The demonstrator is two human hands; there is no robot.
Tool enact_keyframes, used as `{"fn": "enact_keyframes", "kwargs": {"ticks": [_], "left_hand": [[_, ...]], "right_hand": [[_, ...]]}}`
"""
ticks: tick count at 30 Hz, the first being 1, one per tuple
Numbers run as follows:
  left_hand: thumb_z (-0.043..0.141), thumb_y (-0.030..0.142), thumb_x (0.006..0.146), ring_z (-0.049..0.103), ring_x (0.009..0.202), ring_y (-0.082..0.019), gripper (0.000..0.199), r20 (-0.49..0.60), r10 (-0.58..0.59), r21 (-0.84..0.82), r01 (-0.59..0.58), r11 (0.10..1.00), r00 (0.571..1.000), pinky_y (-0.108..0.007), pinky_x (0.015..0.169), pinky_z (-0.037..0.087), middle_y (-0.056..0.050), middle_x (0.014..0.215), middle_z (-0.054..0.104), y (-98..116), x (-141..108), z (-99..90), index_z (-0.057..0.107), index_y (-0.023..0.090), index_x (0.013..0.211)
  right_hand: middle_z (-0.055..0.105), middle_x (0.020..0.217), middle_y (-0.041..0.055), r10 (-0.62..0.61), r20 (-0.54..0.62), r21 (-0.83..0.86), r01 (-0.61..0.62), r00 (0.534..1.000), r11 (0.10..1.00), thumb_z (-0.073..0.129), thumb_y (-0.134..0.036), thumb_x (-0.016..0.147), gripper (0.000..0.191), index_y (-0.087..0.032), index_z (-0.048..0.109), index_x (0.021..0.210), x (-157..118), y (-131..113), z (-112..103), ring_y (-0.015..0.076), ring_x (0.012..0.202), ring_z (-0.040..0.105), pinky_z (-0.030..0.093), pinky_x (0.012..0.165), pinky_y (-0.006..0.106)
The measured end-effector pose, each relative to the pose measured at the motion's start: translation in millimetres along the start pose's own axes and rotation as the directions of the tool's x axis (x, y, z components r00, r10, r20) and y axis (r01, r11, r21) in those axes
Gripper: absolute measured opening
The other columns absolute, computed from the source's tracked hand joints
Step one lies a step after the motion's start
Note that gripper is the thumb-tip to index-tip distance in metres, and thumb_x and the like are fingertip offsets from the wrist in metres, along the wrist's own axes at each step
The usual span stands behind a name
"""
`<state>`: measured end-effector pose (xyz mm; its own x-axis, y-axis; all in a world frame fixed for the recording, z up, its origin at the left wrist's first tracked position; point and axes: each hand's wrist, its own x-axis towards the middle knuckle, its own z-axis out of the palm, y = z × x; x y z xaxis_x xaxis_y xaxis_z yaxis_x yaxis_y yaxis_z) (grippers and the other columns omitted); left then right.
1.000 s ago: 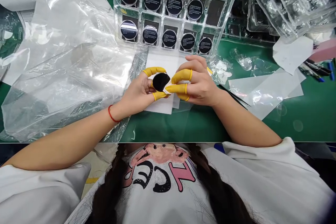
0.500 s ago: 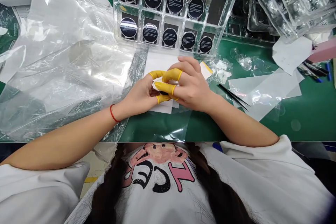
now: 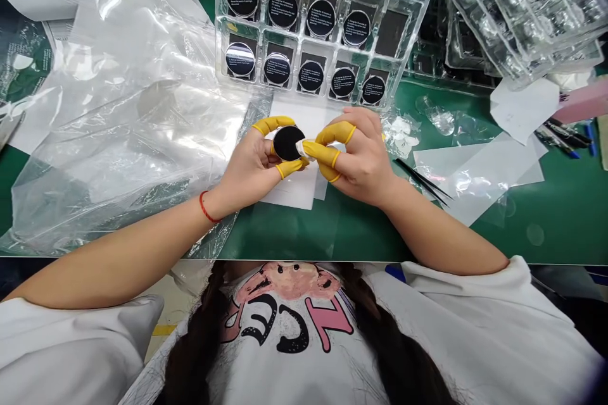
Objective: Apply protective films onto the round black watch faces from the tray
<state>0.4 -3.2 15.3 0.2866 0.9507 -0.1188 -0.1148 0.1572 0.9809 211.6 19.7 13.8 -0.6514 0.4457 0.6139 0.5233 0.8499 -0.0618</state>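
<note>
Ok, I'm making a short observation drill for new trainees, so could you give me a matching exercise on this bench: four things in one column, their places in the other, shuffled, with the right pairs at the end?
Things
1. Round black-faced piece
2. Red bracelet
3. Black tweezers
4. Small white piece

Places
A. Lying on the green tabletop
B. Pinched in the fingers of the right hand
C. Held in the left hand
D. Around the left wrist

Right pairs: 1-C, 2-D, 3-A, 4-B

Smooth-faced disc [image 3: 287, 143], glossy plastic tray [image 3: 415, 20], crinkled shiny plastic sheeting [image 3: 118, 158], smooth tabletop [image 3: 370, 237].
</note>
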Motion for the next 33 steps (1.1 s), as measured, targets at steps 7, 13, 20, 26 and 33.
{"fn": "enact_keyframes", "kwargs": {"ticks": [7, 13, 20, 26, 33], "left_hand": [[0.089, 0.033, 0.062, 0.071, 0.076, -0.015, 0.071, -0.023, 0.062, 0.049, -0.061, 0.997, 0.998, -0.029, 0.073, 0.059, 0.004, 0.083, 0.07, -2.4, 4.9, -5.2, 0.046, 0.024, 0.117], [0.088, 0.033, 0.065, 0.073, 0.075, -0.016, 0.067, -0.009, 0.051, 0.031, -0.05, 0.998, 0.999, -0.032, 0.075, 0.061, 0.004, 0.083, 0.069, -0.7, 4.4, -4.3, 0.045, 0.024, 0.116], [0.085, 0.029, 0.069, 0.077, 0.074, -0.018, 0.062, 0.023, -0.004, -0.026, 0.005, 1.0, 1.0, -0.035, 0.078, 0.064, 0.006, 0.077, 0.07, 3.2, 0.7, 1.7, 0.044, 0.024, 0.115], [0.085, 0.038, 0.069, 0.076, 0.073, -0.017, 0.065, -0.035, 0.126, 0.024, -0.125, 0.992, 0.991, -0.036, 0.077, 0.064, 0.005, 0.079, 0.068, 4.7, -3.5, -1.1, 0.043, 0.027, 0.118], [0.08, 0.049, 0.074, 0.074, 0.094, -0.021, 0.072, -0.087, 0.321, 0.094, -0.313, 0.945, 0.943, -0.043, 0.09, 0.061, 0.002, 0.09, 0.067, -2.8, -8.2, -5.9, 0.037, 0.031, 0.129]], "right_hand": [[0.065, 0.098, 0.0015, 0.049, 0.076, 0.072, -0.054, 0.996, 0.996, 0.056, -0.023, 0.094, 0.018, -0.033, 0.066, 0.105, 0.8, -12.4, 2.4, 0.0195, 0.105, 0.059, 0.043, 0.102, 0.053], [0.065, 0.091, 0.0027, 0.169, -0.001, 0.315, -0.16, 0.986, 0.936, 0.053, -0.021, 0.093, 0.02, -0.03, 0.067, 0.104, 9.9, -9.5, -8.2, 0.0182, 0.092, 0.061, 0.05, 0.089, 0.045], [0.066, 0.097, 0.0076, 0.46, -0.019, 0.221, -0.445, 0.888, 0.868, 0.049, -0.029, 0.096, 0.021, -0.028, 0.069, 0.104, 16.6, -0.9, -19.1, 0.0247, 0.094, 0.062, 0.051, 0.089, 0.052], [0.067, 0.12, 0.0102, 0.475, 0.16, 0.258, -0.501, 0.865, 0.826, 0.059, -0.041, 0.092, 0.03, -0.026, 0.066, 0.117, 8.4, 9.0, -14.4, 0.0281, 0.115, 0.06, 0.049, 0.099, 0.055], [0.072, 0.092, 0.0039, 0.476, 0.353, 0.521, -0.592, 0.805, 0.615, 0.071, -0.042, 0.086, 0.029, -0.02, 0.066, 0.104, 15.0, 23.2, -23.7, 0.0151, 0.077, 0.066, 0.057, 0.068, 0.034]]}}
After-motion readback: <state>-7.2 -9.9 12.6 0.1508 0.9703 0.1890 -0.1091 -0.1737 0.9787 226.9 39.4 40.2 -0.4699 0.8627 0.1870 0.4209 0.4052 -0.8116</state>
